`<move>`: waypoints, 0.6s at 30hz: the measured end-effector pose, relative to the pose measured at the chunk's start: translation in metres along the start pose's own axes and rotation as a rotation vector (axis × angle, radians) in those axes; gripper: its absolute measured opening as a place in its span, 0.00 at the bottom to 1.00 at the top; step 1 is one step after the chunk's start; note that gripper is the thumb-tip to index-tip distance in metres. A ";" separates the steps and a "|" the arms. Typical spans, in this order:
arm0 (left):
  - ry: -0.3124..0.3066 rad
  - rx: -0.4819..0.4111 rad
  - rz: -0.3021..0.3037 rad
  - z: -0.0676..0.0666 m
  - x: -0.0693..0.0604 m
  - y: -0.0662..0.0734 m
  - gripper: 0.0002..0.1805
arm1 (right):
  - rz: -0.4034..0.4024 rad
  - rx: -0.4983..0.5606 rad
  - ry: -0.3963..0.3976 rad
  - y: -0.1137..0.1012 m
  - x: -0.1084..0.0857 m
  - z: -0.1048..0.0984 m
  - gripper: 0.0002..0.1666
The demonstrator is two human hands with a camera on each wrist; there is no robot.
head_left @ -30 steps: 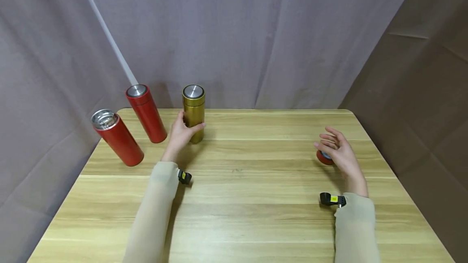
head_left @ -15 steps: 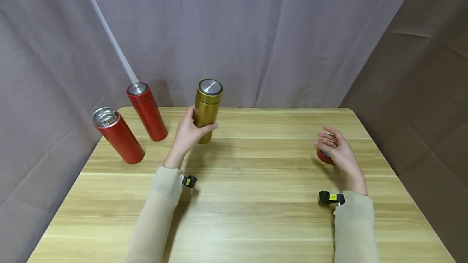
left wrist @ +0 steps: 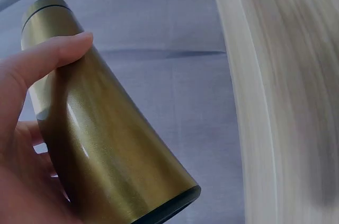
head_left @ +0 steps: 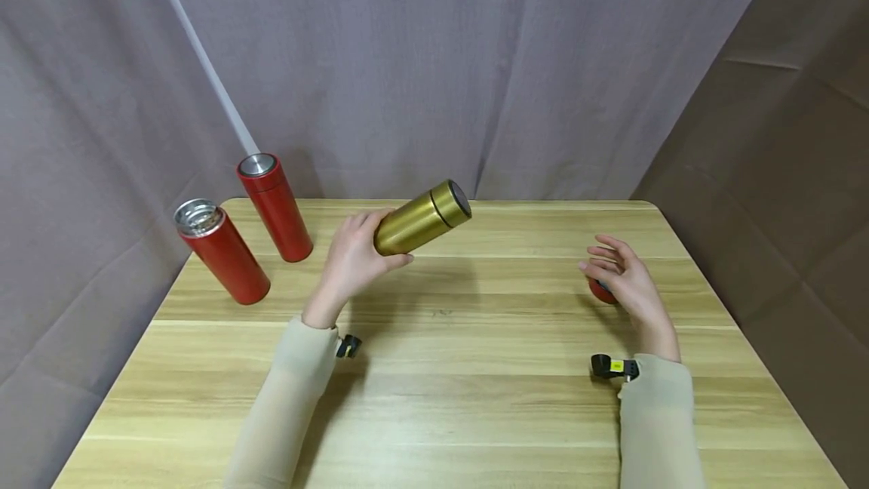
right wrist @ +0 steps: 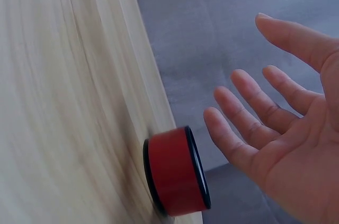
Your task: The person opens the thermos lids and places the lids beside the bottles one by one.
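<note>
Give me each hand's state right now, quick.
Left hand: holding the gold flask, tilted.
Right hand: open, holding nothing, near the red lid.

A pale yellow-brown, wood-grained rectangular worktop (head_left: pixel 516 353) with rounded far corners fills the lower part of the head view, its grain running crosswise and a small dark mark (head_left: pixel 441 313) near its middle. Behind it and along its left hangs greyish-mauve cloth (head_left: pixel 407 59) with soft vertical folds. A narrow whitish strip (head_left: pixel 204 59) slants down toward the back left corner. Darker brown creased cloth (head_left: pixel 781 142) covers the right side. Light leaves a whitish sheen on the worktop's near part.
</note>
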State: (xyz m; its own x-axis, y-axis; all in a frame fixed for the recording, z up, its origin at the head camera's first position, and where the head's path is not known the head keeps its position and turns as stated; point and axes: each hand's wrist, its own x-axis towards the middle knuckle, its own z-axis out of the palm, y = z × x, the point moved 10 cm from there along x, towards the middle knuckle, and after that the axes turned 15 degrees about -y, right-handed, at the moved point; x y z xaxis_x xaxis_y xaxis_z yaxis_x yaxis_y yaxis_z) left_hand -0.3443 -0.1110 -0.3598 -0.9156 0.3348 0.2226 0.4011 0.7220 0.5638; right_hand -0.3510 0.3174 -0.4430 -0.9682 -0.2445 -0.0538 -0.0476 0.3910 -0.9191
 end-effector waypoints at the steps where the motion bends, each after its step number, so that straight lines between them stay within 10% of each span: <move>1: -0.007 0.005 0.000 0.001 -0.002 0.002 0.44 | -0.001 -0.010 -0.007 -0.002 0.000 0.002 0.45; 18: -0.077 0.077 0.044 0.028 -0.019 0.024 0.44 | -0.130 -0.050 -0.416 -0.076 0.029 0.104 0.47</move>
State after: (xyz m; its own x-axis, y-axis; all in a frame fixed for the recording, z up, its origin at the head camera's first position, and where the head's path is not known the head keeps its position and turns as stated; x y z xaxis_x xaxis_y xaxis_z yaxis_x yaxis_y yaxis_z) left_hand -0.3170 -0.0829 -0.3730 -0.8934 0.4107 0.1822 0.4445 0.7491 0.4911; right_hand -0.3502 0.1886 -0.4150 -0.7725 -0.6270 -0.1007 -0.1847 0.3736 -0.9090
